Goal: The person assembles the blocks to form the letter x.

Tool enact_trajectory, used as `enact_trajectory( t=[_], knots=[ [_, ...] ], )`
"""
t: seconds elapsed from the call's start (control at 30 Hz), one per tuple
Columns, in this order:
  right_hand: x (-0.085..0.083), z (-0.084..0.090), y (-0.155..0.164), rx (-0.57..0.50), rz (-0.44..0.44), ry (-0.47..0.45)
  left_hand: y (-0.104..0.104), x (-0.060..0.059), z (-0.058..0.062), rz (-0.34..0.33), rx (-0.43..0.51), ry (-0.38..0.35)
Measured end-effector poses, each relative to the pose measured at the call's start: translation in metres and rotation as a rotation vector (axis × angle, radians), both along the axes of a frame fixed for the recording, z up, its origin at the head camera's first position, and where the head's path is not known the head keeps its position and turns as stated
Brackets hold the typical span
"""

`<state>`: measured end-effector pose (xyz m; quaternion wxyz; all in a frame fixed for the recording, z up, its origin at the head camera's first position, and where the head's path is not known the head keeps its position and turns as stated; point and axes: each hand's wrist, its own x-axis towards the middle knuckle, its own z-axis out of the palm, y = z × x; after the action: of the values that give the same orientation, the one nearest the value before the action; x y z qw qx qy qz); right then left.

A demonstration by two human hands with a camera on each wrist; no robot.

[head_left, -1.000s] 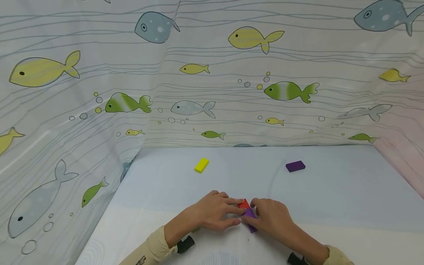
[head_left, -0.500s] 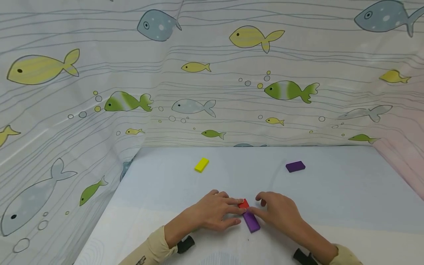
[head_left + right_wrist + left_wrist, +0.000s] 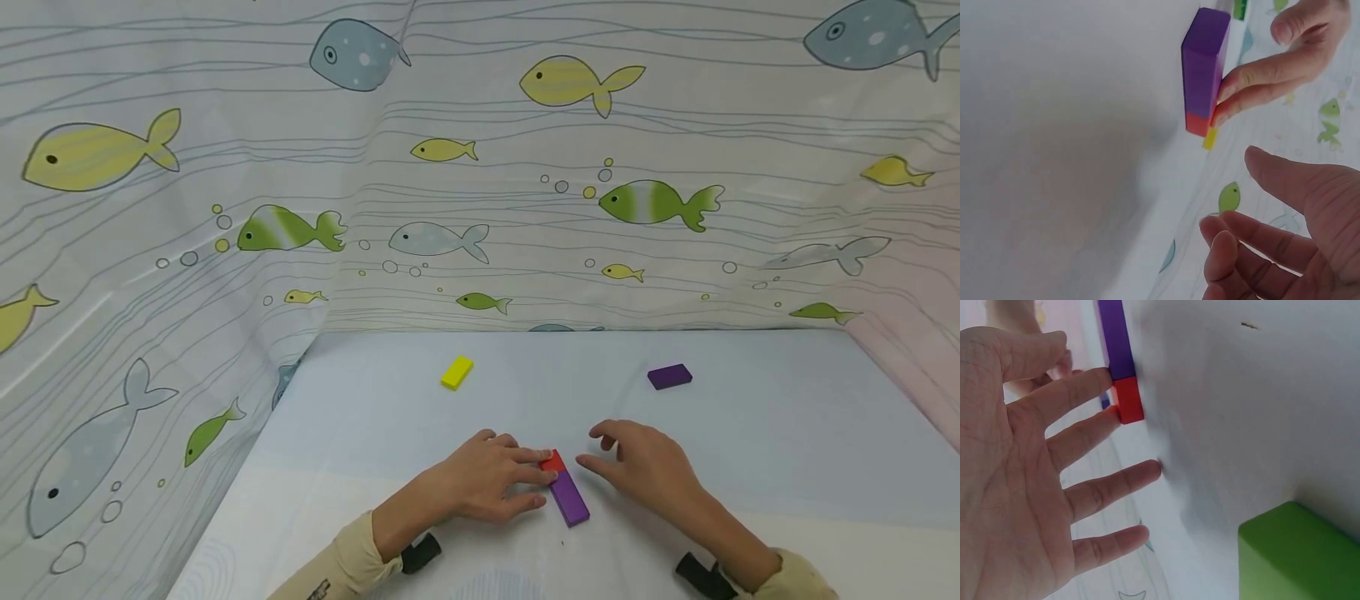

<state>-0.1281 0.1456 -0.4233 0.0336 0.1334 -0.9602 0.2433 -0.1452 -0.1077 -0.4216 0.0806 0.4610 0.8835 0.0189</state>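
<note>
A red block (image 3: 553, 461) and a purple block (image 3: 571, 502) lie end to end in one slanting line on the table in the head view. My left hand (image 3: 491, 479) is spread palm down, and two straight fingertips touch the red block's side, one of them near the joint with the purple block. To the right, apart from both blocks, hovers my right hand (image 3: 651, 460), its fingers loosely bent and thumb extended, holding nothing. A green block (image 3: 1300, 556) shows below the left fingers in the left wrist view; the left arm hides it in the head view.
Farther back on the white table (image 3: 750, 433) lie a yellow block (image 3: 457, 373) at left and a dark purple block (image 3: 670, 377) at right. A fish-print curtain (image 3: 525, 250) rises behind the table's far edge. Dark wrist devices sit under both arms.
My right hand has let go of the purple block and drawn away to the right and slightly back. The left hand stays on the red block; the two blocks show little movement.
</note>
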Motion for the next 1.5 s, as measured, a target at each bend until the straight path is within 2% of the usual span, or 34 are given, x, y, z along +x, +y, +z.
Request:
enact_trajectory(
  t=[0.57, 1.03, 1.5],
  knots=[
    [-0.024, 0.005, 0.030, -0.024, 0.008, 0.051, 0.000, 0.000, 0.003, 0.010, -0.012, -0.007],
    [-0.045, 0.002, 0.053, -0.014, -0.006, 0.023, -0.003, -0.004, 0.004, 0.010, -0.016, -0.018],
    [-0.064, -0.008, 0.076, -0.013, 0.028, 0.069, -0.001, -0.001, 0.000, 0.018, -0.030, -0.012]
  ],
)
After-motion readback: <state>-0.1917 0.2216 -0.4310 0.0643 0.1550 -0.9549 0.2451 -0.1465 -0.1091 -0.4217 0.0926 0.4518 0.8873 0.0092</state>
